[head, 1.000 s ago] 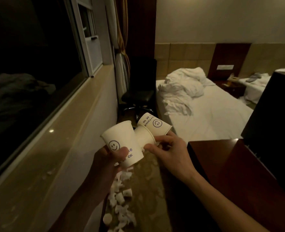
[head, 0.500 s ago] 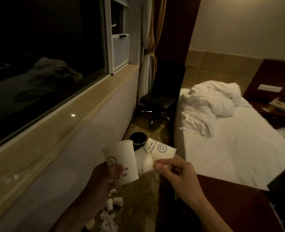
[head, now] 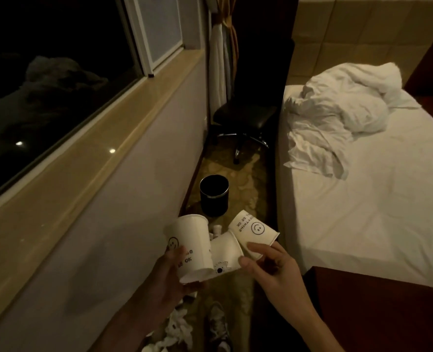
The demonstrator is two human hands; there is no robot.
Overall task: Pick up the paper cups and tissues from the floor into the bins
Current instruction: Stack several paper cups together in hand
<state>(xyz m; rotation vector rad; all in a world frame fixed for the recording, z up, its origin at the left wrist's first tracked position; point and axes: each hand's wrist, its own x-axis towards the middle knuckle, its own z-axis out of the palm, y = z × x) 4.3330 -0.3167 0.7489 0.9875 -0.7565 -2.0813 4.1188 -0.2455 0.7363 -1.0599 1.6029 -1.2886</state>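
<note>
Black bin (head: pixel 214 195) now nearer; left grip (head: pixel 169 278) around one paper cup (head: pixel 190 243), right grip (head: pixel 271 273) on two more cups (head: pixel 253 231).

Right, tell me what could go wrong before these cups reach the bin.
The right hand pinches two cups at once; one may slip. The bin stands further along the floor with a small mouth, so a toss could miss. Tissues lie underfoot and could get trodden.
</note>
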